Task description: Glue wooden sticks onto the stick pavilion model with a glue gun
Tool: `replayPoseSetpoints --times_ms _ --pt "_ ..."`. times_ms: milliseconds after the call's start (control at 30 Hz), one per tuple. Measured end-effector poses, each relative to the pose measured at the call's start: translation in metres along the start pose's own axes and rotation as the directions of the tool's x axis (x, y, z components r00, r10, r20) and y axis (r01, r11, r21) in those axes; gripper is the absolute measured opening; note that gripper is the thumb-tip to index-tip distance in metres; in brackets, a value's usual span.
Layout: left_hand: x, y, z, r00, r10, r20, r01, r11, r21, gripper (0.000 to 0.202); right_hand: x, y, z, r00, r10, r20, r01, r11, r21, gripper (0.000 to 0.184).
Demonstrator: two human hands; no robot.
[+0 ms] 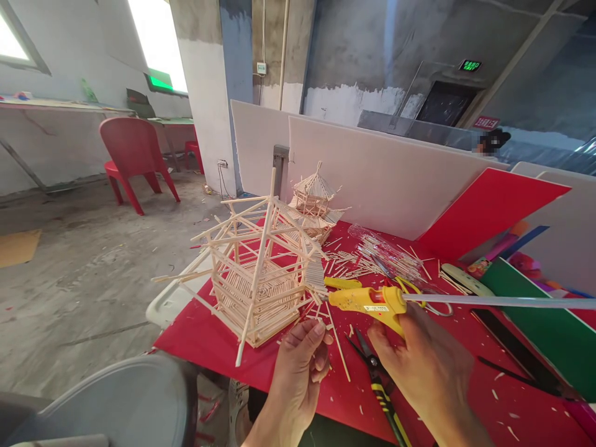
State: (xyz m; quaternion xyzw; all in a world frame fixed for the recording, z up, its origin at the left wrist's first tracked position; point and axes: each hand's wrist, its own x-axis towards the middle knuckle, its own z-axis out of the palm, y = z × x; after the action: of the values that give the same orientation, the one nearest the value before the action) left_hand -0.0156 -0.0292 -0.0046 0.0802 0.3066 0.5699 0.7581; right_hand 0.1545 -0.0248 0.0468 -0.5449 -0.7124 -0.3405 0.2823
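Observation:
My right hand (419,363) is wrapped around the handle of a yellow hot glue gun (361,302), whose nozzle points left. A long clear glue stick (493,302) sticks out of its back. Just below the nozzle, my left hand (302,351) is closed in a pinch on a short wooden stick (322,323), mostly hidden by the fingers. To the left stands an open wooden-stick pavilion model (258,295), with a slatted roof panel (315,272) on its right side. The nozzle is close to that panel's lower edge; contact cannot be made out.
Black-and-yellow scissors (379,385) lie between my hands on the red tabletop (209,338). Behind are a smaller finished tower (313,198) and loose sticks (351,264). A green board (535,323) is at right, a grey stool (121,403) at lower left. White panels (372,177) stand behind.

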Motion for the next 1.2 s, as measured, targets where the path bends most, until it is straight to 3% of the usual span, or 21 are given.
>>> replayPoseSetpoints --times_ms 367,533,633,700,800,867,900,933,1000,1067,1133,1200 --pt "0.0 -0.001 0.0 1.0 0.004 0.01 -0.004 1.0 -0.008 0.034 -0.004 0.0 0.002 0.998 0.054 -0.014 -0.054 0.998 -0.016 0.021" --pt "-0.001 -0.003 0.002 1.0 0.002 -0.01 -0.002 1.0 -0.004 0.035 -0.008 0.002 -0.004 0.977 0.194 0.092 -0.202 0.975 0.091 0.048" --pt "-0.002 -0.005 0.003 1.0 0.012 -0.017 -0.012 1.0 0.002 0.036 -0.02 0.019 -0.007 0.874 0.403 0.271 -0.465 0.857 0.222 0.048" --pt "-0.002 -0.007 0.004 0.999 0.027 -0.033 -0.027 1.0 0.01 0.036 -0.04 0.043 -0.004 0.746 0.55 0.375 -0.651 0.722 0.237 0.045" --pt "-0.003 -0.008 0.005 0.998 0.037 -0.054 -0.036 0.999 0.017 0.036 -0.091 0.092 0.01 0.537 0.655 0.532 -0.825 0.541 0.166 0.046" --pt "-0.004 -0.009 0.007 0.998 0.031 -0.049 -0.03 0.999 0.022 0.036 -0.127 0.122 0.019 0.499 0.65 0.574 -0.842 0.519 0.145 0.043" --pt "-0.004 -0.009 0.008 0.999 0.028 -0.044 -0.027 0.999 0.026 0.035 -0.14 0.133 0.021 0.512 0.656 0.554 -0.823 0.559 0.099 0.044" --pt "-0.004 -0.009 0.009 0.999 0.026 -0.04 -0.025 0.999 0.031 0.035 -0.15 0.139 0.022 0.559 0.648 0.516 -0.775 0.63 0.048 0.044" --pt "-0.005 -0.01 0.012 0.999 0.027 -0.037 -0.025 0.999 0.041 0.032 -0.151 0.136 0.016 0.707 0.592 0.387 -0.617 0.784 -0.072 0.044" --pt "-0.006 -0.011 0.015 0.999 0.025 -0.044 -0.023 0.998 0.054 0.03 -0.131 0.115 0.004 0.858 0.453 0.243 -0.443 0.891 -0.098 0.036" --pt "-0.006 -0.013 0.019 0.998 0.027 -0.052 -0.023 0.997 0.071 0.029 -0.098 0.08 -0.009 0.944 0.309 0.118 -0.326 0.93 0.171 0.02" --pt "-0.007 -0.014 0.022 0.998 0.028 -0.058 -0.023 0.996 0.089 0.028 -0.064 0.042 -0.017 0.982 0.158 0.102 -0.187 0.861 0.473 0.011"
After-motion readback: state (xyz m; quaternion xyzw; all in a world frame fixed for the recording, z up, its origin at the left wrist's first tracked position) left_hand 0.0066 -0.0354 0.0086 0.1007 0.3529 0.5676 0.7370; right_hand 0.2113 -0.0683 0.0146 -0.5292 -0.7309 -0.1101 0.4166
